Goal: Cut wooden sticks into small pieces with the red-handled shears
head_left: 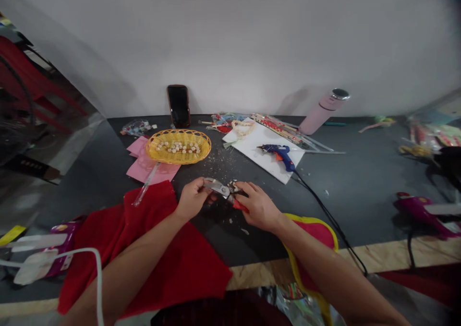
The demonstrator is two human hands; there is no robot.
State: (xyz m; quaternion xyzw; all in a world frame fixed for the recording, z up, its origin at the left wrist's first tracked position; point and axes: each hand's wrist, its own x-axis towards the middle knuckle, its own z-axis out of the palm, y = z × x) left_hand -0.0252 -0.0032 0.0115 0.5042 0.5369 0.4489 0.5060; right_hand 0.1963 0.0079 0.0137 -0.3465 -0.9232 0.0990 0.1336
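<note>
Above the dark table, my right hand (257,206) is closed around the red handles of metal pruning shears (224,190), whose blades point left. My left hand (193,199) is closed at the blade end, its thumb and fingers pinched together. Whatever may be between those fingers is hidden or too small to name. Small pale scraps (225,165) are scattered on the table around and beyond the shears. Left of them, a yellow woven basket (179,161) holds several small whitish pieces.
A blue glue gun (279,153) lies on a white board (245,148), its cord running to the front edge. A pink bottle (320,112) and a phone (179,106) stand by the wall. Red cloth (173,259) and pink paper (139,170) lie left; a purple device (425,211) sits right.
</note>
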